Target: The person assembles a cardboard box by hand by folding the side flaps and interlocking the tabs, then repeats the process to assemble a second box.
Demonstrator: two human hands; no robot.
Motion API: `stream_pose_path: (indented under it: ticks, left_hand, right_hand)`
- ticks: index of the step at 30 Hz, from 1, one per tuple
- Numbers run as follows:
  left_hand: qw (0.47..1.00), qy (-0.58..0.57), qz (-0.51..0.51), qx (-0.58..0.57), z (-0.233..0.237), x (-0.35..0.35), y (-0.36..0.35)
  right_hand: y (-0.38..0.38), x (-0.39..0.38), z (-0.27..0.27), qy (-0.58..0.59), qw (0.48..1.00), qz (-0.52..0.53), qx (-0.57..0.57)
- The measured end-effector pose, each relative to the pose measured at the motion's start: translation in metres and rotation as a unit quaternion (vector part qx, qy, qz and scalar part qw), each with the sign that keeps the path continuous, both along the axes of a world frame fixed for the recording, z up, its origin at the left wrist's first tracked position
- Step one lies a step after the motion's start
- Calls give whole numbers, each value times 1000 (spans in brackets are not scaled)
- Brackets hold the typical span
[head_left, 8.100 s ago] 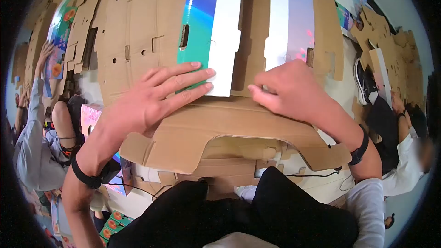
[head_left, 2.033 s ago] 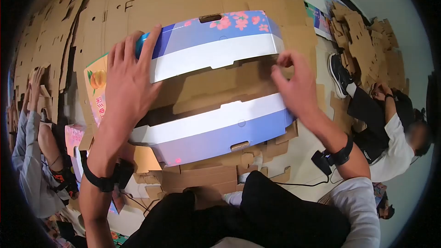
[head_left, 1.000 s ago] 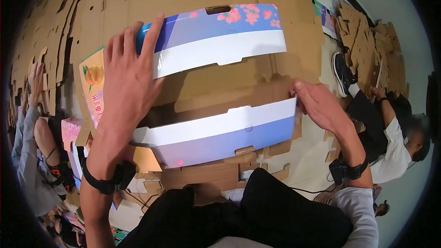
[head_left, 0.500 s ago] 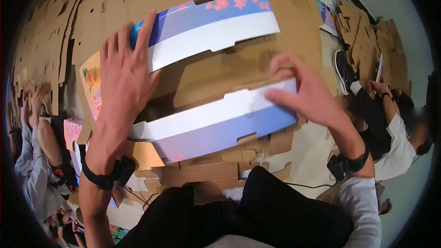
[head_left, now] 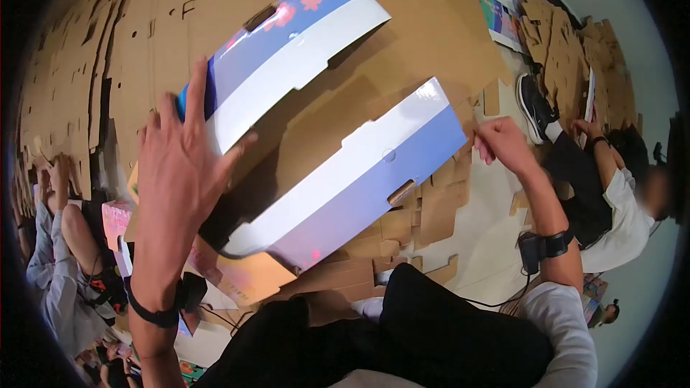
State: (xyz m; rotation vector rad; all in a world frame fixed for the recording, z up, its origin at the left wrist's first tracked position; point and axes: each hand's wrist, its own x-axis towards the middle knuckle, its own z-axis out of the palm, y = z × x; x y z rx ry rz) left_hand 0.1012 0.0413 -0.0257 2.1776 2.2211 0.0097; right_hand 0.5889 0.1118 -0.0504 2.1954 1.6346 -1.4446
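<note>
An open cardboard box (head_left: 359,165), printed blue and purple with pink flowers and white inner edges, lies at a slant in front of me. My left hand (head_left: 180,165) is at its left end, the index finger along the far panel and the thumb reaching over the inside. This hand hides part of that end. An orange flap (head_left: 251,276) sticks out at the near left corner. Just off the box's right corner, my right hand (head_left: 503,145) has curled fingers with nothing visible in them.
Large brown cardboard sheets (head_left: 445,43) lie under and beyond the box. Cardboard scraps (head_left: 438,208) lie on the pale floor at the near right. A person in a white top (head_left: 618,237) sits at the right, another in grey (head_left: 57,266) at the left.
The box has turned counterclockwise, its right end swinging away from me. My right hand has let go of the near panel and moved right. My left hand has shifted slightly nearer.
</note>
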Motion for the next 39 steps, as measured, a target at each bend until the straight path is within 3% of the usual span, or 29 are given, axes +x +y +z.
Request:
stream_pose_path:
  ticks: [3, 4, 7, 8, 11, 14, 18, 21, 23, 24, 26, 29, 32, 39]
  left_hand:
    - [997, -3, -7, -70, 16, 1, -9]
    - [996, 14, -12, -84, 23, 3, -10]
    - [993, -26, -34, -113, 32, -10, -8]
    - [991, -57, -27, -117, 33, -14, -5]
    - [963, -207, -51, -165, 37, -28, 26]
    - [934, -338, -27, -114, 9, -19, 62]
    - [896, -439, 7, -70, -21, 2, 119]
    - [767, -563, 158, -263, -7, 13, 168]
    - [635, -713, 93, -281, -52, -16, 206]
    - [595, -739, 125, -290, -39, -15, 211]
    - [692, -668, 168, -215, 23, 22, 183]
    - [737, -624, 167, -201, 40, 26, 177]
    - [723, -656, 117, -183, 9, 6, 188]
    - [843, -511, -58, -159, -14, -3, 194]
  right_hand:
    - [-1, 11, 6, 9, 992, -25, -123]
    - [-3, 14, 4, 47, 992, -46, -106]
    - [-1, 8, 5, 112, 993, 17, 20]
    - [3, 10, 8, 124, 991, 36, 29]
    - [3, -4, 26, 198, 979, -42, 16]
    - [1, -31, 27, 277, 951, -134, 11]
    - [7, -33, 0, 329, 928, -155, -79]
    - [4, -47, 7, 308, 933, -183, -29]
    - [-2, -52, 6, 269, 954, -109, 76]
    - [-4, -54, 5, 249, 957, -73, 131]
    - [2, -70, 14, 327, 928, -137, 116]
    - [15, -86, 11, 390, 891, -219, 84]
    - [25, -98, 4, 417, 875, -236, 70]
    - [53, -110, -16, 266, 948, -144, 103]
